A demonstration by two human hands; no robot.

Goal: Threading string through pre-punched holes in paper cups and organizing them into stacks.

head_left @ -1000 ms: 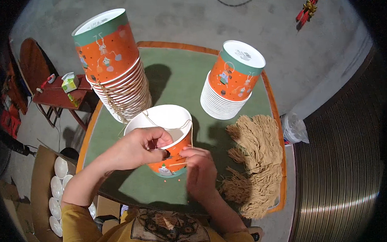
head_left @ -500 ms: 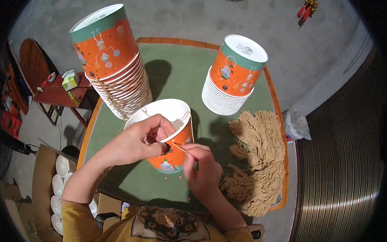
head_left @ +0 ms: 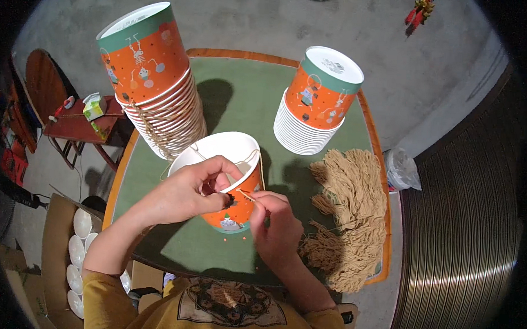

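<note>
1. Orange paper cup (head_left: pixel 231 183) with a white inside sits tipped on the green table (head_left: pixel 243 94), just in front of your chest, between your two hands.
2. Since a second ago your left hand (head_left: pixel 190 191) has shifted from the cup's wall up over the rim, fingers now curled into the mouth and clamping it.
3. Your right hand (head_left: pixel 276 223) has closed in on the cup's side and now pinches a thin tan cord (head_left: pixel 246 194) at the hole, so the threading looks under way, by my judgement.
4. Count: one cup in hand; two stacks of like cups, the left stack (head_left: pixel 153 85) strung with cords, the right stack (head_left: pixel 318 102) plain.
5. One heap of tan cords (head_left: pixel 349 217) lies right of your right hand; single strands are too many to count.
</note>
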